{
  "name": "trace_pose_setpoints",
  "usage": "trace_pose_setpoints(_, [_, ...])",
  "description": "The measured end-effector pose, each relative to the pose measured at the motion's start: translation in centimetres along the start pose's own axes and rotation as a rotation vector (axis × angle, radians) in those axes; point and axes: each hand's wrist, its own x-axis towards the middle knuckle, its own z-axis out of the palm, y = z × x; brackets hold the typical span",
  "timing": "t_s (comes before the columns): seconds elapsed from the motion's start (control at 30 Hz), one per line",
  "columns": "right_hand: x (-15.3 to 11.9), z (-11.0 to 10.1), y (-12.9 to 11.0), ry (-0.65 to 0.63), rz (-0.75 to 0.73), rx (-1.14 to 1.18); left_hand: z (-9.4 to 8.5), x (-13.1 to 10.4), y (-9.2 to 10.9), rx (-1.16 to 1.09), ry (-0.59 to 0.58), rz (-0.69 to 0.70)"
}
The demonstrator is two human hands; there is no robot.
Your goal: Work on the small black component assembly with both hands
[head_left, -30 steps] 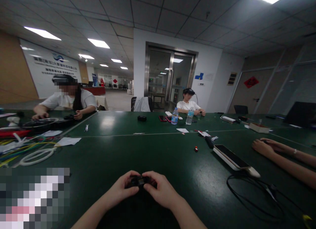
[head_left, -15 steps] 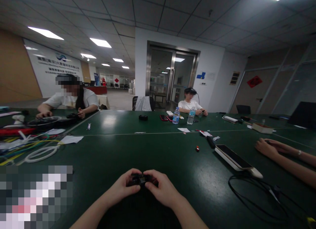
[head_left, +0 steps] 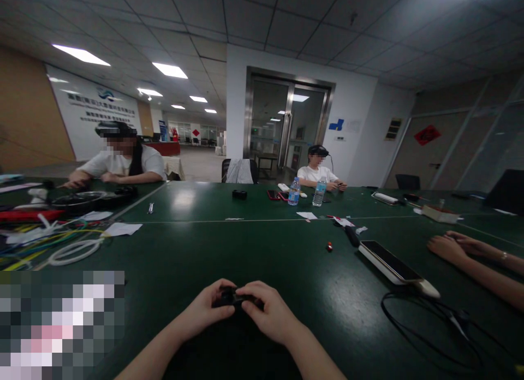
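Observation:
A small black object (head_left: 229, 296) is held between my two hands low in the middle of the view, just over the near part of the dark green table (head_left: 180, 254). Its kind I cannot make out, as the fingers cover much of it. My left hand (head_left: 208, 308) is closed round its left end, thumb along the near side. From the other side my right hand (head_left: 268, 309) grips it, with fingers over the top and the thumb in front.
To the right lie a phone (head_left: 391, 262) on a white case and a looped black cable (head_left: 413, 336). Another person's hands (head_left: 454, 246) rest beyond. A small red item (head_left: 329, 247) and two water bottles (head_left: 293, 192) stand ahead. Coiled wires (head_left: 76, 253) lie left.
The fingers of my right hand have moved slightly over the black object, and less of its middle shows. The person at the far left has shifted their hands.

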Motion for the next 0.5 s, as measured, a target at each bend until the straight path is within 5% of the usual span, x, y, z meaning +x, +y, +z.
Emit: trace_pose_setpoints(0.5, [0.04, 0.52, 0.11, 0.004, 0.041, -0.008, 0.39, -0.05, 0.41, 0.01, -0.045, 0.009])
